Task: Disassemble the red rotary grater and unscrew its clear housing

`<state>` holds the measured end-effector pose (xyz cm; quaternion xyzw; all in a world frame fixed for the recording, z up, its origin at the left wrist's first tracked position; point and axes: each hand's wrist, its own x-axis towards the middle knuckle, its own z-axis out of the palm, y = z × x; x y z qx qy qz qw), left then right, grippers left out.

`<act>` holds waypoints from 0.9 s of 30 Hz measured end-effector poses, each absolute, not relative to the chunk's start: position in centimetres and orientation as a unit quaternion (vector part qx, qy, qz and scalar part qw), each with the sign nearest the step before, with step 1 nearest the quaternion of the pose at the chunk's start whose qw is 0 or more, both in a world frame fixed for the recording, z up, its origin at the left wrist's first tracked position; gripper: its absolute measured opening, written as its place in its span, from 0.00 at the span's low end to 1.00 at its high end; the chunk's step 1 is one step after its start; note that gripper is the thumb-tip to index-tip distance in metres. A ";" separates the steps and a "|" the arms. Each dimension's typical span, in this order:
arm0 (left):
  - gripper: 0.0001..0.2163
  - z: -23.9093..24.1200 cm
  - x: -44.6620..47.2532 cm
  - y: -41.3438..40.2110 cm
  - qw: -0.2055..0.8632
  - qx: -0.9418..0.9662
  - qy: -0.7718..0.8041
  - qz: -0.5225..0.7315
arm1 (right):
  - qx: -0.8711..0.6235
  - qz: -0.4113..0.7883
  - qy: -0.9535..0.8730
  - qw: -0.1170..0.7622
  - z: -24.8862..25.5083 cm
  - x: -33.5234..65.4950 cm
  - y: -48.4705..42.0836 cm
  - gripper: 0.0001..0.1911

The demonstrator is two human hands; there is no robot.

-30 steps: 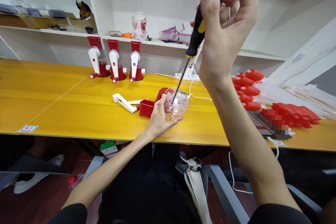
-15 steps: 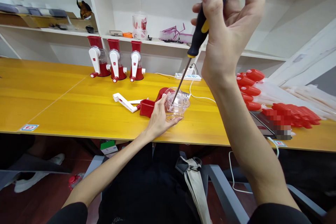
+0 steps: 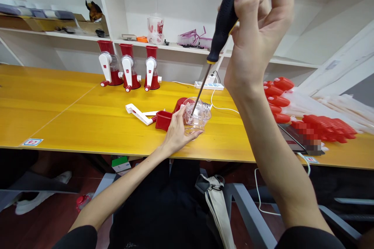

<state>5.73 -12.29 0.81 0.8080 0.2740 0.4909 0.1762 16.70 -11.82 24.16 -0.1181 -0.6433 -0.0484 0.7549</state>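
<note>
Turning up its dark, ribbed side toward me, the screwdriver leans down from my right hand, which is clamped on the handle, thumb along the side and index finger bent over the butt end. Its long, slim metal shaft ends inside the clear housing; I can't tell whether the tip sits in a screw.

That housing is see-through plastic with rounded rims and glints of light, and it lies in front of the white power strip, on my side of it. My left hand is closed around the housing's near left side, thumb low and fingers over the wall. Also in front of the strip, further left, are the red hopper and a white crank.

Half a second ago the handle showed me its yellow oval inlay; now that has rolled away, leaving only a little yellow by my fingers and at the ends. My thumb has slid toward the handle's right edge, and the fingertips that poked out beyond it are now mostly hidden. My left hand and the housing haven't shifted noticeably.
</note>
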 end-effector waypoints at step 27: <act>0.49 0.7 5.7 -12.2 0.172 0.809 0.271 0.493 | -0.158 -0.075 -0.648 0.741 24.2 15.4 -14.1 0.09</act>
